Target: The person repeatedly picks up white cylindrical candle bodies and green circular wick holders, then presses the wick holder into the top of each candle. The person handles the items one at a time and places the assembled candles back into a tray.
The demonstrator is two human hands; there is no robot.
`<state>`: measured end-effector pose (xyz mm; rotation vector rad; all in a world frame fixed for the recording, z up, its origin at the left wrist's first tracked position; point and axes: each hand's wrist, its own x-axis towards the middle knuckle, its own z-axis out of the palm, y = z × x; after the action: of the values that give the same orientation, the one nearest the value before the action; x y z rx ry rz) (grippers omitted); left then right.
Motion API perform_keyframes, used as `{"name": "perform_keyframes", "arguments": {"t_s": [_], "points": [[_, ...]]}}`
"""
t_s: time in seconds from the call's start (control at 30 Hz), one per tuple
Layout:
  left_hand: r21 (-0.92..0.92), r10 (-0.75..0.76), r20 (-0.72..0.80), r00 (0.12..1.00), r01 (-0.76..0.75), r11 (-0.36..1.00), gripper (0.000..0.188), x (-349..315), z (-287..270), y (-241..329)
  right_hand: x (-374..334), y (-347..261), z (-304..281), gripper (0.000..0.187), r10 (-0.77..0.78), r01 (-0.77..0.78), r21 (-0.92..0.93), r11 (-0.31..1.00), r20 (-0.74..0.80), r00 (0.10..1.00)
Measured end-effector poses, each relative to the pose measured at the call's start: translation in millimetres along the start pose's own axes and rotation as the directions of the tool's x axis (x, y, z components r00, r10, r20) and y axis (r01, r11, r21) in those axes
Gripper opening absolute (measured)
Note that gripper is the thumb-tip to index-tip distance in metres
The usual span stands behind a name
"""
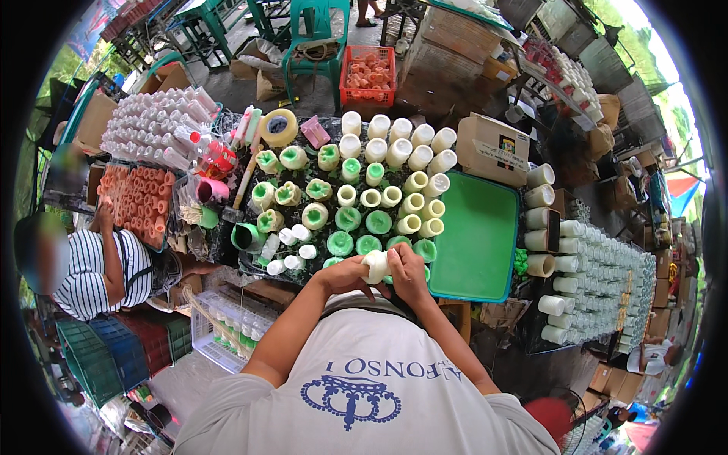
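Note:
Close to my body at the table's near edge, a white, rounded wax-like piece is held between both hands. My left hand grips it from the left, fingers curled. My right hand closes on its right side, thumb and fingers against it. Just beyond my hands stand green-filled round cups in rows. Several small white cylinders lie to the left of my hands.
A green tray lies to the right, with a cardboard box behind it. White cylinders stand at the table's far side, near a tape roll. A person in a striped shirt sits at left beside orange pieces.

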<state>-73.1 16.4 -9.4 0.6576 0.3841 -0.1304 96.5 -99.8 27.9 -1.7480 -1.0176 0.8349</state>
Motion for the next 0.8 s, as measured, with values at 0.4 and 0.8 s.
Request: {"name": "perform_keyframes", "arguments": {"t_s": [0.4,0.8], "points": [[-0.228,0.067,-0.089,0.994,-0.086,0.97,0.046,8,1,-6,11,15,-24,0.03,0.111,-0.111,0.035,0.993,-0.013,0.994],[0.06,0.039,-0.545,0.837,-0.008,0.998,0.067,43,44,6,12,-25,-39,0.063,-0.267,0.423,-0.438,0.793,0.374,0.888]]}}
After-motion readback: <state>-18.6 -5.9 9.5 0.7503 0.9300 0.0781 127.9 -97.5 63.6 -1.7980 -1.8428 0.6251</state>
